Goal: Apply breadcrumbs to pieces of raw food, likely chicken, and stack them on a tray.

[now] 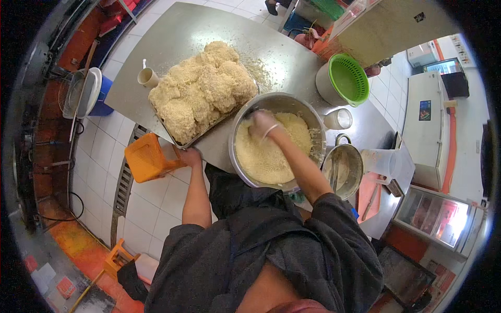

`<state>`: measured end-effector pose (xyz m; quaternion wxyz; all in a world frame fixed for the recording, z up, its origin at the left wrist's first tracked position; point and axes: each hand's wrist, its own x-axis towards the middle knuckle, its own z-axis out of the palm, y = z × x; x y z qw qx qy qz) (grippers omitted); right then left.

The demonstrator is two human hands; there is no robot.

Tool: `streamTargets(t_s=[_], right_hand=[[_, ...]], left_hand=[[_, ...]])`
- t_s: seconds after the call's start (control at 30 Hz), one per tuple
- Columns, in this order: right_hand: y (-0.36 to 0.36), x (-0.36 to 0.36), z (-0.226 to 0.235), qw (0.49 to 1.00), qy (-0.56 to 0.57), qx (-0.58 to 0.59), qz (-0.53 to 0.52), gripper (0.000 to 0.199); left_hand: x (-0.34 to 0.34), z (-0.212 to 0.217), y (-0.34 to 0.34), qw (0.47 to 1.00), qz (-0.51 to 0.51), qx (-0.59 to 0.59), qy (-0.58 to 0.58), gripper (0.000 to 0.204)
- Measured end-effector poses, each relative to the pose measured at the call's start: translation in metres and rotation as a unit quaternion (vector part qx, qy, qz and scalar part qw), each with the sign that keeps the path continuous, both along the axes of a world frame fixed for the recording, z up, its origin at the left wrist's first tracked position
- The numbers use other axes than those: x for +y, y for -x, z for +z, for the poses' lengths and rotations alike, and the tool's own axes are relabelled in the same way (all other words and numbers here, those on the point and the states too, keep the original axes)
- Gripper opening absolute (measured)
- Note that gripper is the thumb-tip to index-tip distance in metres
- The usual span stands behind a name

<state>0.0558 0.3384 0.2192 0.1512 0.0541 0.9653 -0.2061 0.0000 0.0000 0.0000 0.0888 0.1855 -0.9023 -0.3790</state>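
My right hand [263, 126] reaches into a large metal bowl [319, 140] of pale yellow crumbs [269, 161]. It is smeared by motion and its fingers are partly sunk or hidden, so their grip does not show; a pale band circles the wrist. To the left of the bowl, a metal tray [210, 130] bears a high heap of crumb-coated pieces [203, 88]. At the tray's near corner, by the table edge, rests my left hand [191, 156]. Its fingers are mostly hidden, and I cannot tell whether they hold the tray or the table.
Crumbs lie scattered over the steel table [172, 26]. A beige cup [148, 78] stands left of the tray. Right of the bowl are a green basket [348, 78] in a white bucket, a glass [339, 119], a pot [352, 180] and a clear jug [381, 163]. An orange stool [143, 159] stands below left.
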Motion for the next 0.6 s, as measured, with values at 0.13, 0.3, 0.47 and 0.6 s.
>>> streamTargets(t_s=[0.13, 0.3, 0.47, 0.6], right_hand=[[-0.018, 0.097, 0.036, 0.965, 0.238, -0.105, -0.033, 0.032], [-0.082, 0.042, -0.06, 0.936, -0.266, 0.039, -0.225, 0.067], [-0.058, 0.036, -0.023, 0.928, -0.071, -0.107, -0.351, 0.064], [-0.078, 0.053, 0.045, 0.912, 0.128, -0.252, -0.296, 0.066]], left_hand=[[0.05, -0.016, -0.012, 0.997, -0.042, -0.063, 0.026, 0.048], [0.079, 0.068, -0.024, 0.994, 0.021, -0.026, -0.1, 0.037], [0.075, 0.093, -0.029, 0.996, 0.024, -0.048, -0.077, 0.045], [0.067, 0.098, -0.022, 0.994, 0.003, 0.014, -0.105, 0.047]])
